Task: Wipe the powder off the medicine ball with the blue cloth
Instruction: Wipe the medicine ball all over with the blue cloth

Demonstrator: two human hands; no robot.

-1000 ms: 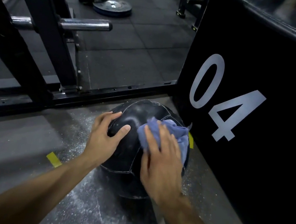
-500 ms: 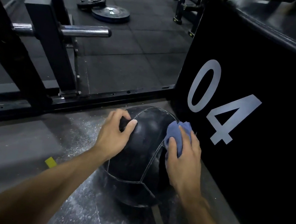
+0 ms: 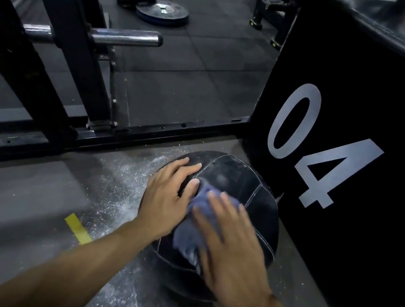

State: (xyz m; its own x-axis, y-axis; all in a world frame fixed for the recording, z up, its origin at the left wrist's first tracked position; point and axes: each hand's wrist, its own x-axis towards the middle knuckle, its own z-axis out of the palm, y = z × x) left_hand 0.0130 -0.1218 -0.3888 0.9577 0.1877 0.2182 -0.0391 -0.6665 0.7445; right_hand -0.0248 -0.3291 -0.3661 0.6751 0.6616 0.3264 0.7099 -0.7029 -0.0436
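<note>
The black padded box (image 3: 370, 124) beside the ball bears the large pale number "04" on its side.

Black stitched medicine ball (image 3: 233, 183) on floor, blue cloth (image 3: 194, 227) atop

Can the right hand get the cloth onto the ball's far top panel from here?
Probably yes: the right hand presses the blue cloth just below that panel of the medicine ball, and nothing covers it; the left hand rests beside it.
</note>
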